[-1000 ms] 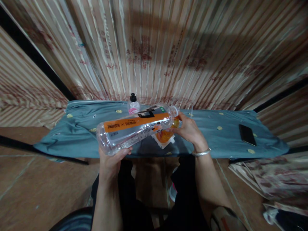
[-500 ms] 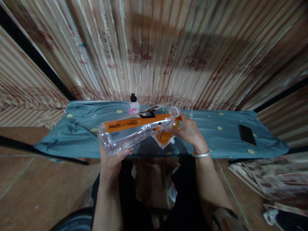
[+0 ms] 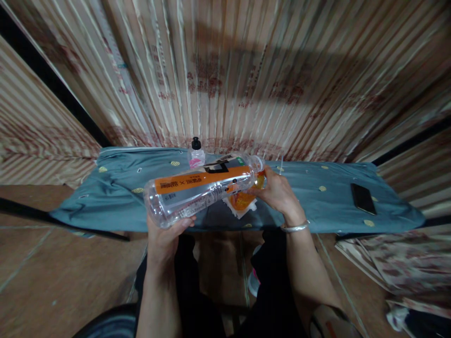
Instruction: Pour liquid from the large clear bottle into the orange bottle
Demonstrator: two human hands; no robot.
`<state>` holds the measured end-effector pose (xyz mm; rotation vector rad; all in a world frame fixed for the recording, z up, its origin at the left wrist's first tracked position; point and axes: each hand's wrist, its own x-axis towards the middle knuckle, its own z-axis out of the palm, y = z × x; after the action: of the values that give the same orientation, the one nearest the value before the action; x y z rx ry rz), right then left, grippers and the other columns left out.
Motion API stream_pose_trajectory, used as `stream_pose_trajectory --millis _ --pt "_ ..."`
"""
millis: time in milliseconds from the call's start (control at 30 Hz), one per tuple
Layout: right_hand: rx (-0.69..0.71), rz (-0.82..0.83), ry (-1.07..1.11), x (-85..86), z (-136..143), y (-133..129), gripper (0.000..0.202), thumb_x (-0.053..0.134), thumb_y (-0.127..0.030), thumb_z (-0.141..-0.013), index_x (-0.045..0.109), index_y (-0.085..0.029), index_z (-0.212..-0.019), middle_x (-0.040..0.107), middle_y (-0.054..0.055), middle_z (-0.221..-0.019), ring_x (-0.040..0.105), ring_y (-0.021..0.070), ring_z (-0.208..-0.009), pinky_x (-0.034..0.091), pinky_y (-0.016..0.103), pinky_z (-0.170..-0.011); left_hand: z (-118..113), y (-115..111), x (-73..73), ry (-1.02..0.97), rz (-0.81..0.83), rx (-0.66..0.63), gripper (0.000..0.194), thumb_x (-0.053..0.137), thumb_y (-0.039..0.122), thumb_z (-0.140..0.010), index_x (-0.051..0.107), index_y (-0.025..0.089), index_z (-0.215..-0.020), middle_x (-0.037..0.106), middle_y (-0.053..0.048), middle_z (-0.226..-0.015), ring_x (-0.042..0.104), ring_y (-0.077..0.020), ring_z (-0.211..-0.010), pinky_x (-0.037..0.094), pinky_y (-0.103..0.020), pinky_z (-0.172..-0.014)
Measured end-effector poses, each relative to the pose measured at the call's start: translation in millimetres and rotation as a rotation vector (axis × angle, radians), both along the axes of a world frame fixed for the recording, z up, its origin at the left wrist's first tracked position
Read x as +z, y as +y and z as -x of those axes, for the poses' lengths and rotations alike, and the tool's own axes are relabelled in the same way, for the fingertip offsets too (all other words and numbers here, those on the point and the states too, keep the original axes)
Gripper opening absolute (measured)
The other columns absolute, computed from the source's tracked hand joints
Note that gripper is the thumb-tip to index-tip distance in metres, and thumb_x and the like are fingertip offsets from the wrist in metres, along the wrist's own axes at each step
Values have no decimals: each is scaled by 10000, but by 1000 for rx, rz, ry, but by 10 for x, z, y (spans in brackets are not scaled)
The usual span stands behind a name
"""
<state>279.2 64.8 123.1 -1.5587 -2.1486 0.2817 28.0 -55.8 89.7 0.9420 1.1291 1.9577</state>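
My left hand is wrapped under the base of a large clear plastic bottle with an orange and silver label. The bottle lies almost level, its mouth end slightly raised and pointing right. My right hand is closed around a clear container of orange liquid just below the bottle's mouth. Much of that container is hidden behind the bottle and my fingers, so its full shape does not show. Under it lies a white tissue on the cloth.
A small clear bottle with a black cap stands behind the large bottle. A thin clear stick rises beyond my right hand. On the right of the blue-green tablecloth is a black phone. A striped curtain hangs behind.
Both hands hold almost the same pose, with the large bottle at nearly the same tilt. The whole view has shifted very slightly.
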Motion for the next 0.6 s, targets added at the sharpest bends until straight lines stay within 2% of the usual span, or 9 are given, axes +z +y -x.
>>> stream_pose_trajectory --millis 233,467,600 --pt "7 -12 -2 -32 -22 21 583 897 -273 -813 641 -185 -1329 828 122 -1127 793 351 -1086 568 376 -872 -18 -6 -15 -44 -33 2 617 1045 436 -501 659 177 -906 718 -5 -607 664 -190 -461 524 -252 -399" --pt "1 -19 -10 -45 -25 24 587 892 -300 -808 644 -185 -1328 830 121 -1120 794 354 -1067 573 385 -862 -28 -2 0 -59 -28 27 667 1052 418 -477 661 195 -968 720 26 -647 679 -180 -469 534 -238 -397" --pt "-3 -15 -17 -36 -20 22 582 893 -291 -808 645 -184 -1324 830 127 -1120 793 356 -1069 571 382 -857 -31 0 28 -58 -31 17 656 1061 436 -467 666 201 -935 716 15 -615 666 -186 -449 532 -251 -384"
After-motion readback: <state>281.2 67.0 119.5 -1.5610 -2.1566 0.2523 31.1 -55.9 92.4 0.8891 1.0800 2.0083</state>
